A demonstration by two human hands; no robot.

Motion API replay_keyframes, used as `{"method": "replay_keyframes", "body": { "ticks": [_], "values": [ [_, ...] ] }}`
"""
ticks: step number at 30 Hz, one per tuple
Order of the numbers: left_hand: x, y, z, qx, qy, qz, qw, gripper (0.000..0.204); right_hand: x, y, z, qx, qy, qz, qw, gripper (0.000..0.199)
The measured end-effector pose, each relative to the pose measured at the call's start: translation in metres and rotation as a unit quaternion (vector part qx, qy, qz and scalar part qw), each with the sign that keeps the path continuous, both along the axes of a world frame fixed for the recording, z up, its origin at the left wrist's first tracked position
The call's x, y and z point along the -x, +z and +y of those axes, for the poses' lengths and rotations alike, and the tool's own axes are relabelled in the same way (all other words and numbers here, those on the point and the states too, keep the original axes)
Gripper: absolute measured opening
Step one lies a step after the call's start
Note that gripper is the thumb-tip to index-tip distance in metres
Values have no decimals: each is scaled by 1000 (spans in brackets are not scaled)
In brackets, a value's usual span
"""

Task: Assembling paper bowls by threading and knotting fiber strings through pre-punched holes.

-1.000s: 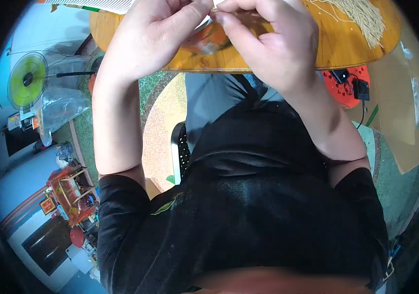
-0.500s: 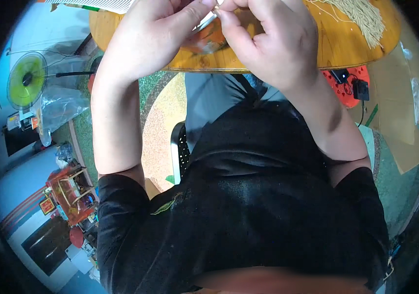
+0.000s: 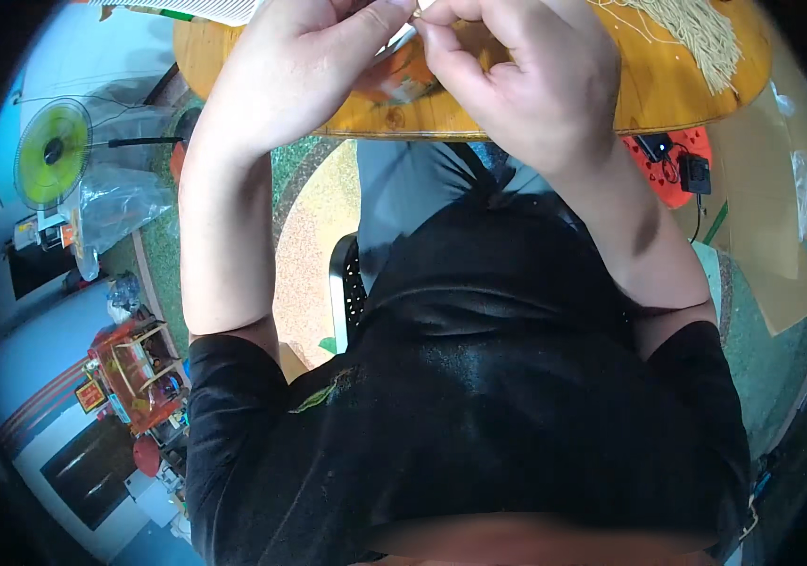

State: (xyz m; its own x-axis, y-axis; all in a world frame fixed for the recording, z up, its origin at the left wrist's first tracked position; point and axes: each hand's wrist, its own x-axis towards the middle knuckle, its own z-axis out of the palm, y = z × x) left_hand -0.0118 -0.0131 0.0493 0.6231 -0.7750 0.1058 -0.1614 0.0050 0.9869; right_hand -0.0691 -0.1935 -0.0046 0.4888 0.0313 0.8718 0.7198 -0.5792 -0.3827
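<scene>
1. My left hand (image 3: 300,71) and right hand (image 3: 526,80) meet fingertip to fingertip, pinching a small pale strip (image 3: 403,38) above the wooden table (image 3: 667,90).
2. Since a second ago the right fingers have curled closer; the pinch is tightening.

Both hands are up at the far edge of the view, over the wooden table (image 3: 686,94). Left hand (image 3: 300,66) sits left of the right hand (image 3: 526,75), fingertips meeting over a small thin strip (image 3: 402,40) pinched between them, too hidden to tell more. A bundle of strings (image 3: 696,33) lies on the table's far right. A stool (image 3: 667,170) stands under the table on the right, with a charger (image 3: 694,173) on it. A fan (image 3: 50,151) is off to the left on the floor, a plastic bag (image 3: 116,203) just right of it. A cluttered shelf (image 3: 135,363) sits nearer, lower left.
</scene>
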Motion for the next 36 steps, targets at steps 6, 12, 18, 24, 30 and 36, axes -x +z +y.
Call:
{"method": "replay_keyframes", "body": {
  "ticks": [6, 12, 18, 24, 30, 36],
  "values": [
    [-19, -29, 9, 172, -126, -39, 976, 13, -17, -15, 13, -77, 55, -48, 994, 26],
    [20, 17, -5, -189, 162, 19, 968, 14, 1, 3, 8, -116, 66, 59, 989, 15],
    [23, 25, -10, -273, 166, -61, 946, 15, 15, 20, 3, -137, 61, 331, 932, 13],
    [23, 20, -10, -241, 205, -83, 945, 13, 6, 8, -3, -373, 217, 533, 727, 10],
    [25, 20, -16, -285, 227, -198, 910, 12, 0, -29, -16, -396, 404, 511, 647, 18],
    [24, 20, -16, -318, 225, -272, 880, 8, 1, -45, -11, -419, 425, 538, 596, 19]
  ]
}}
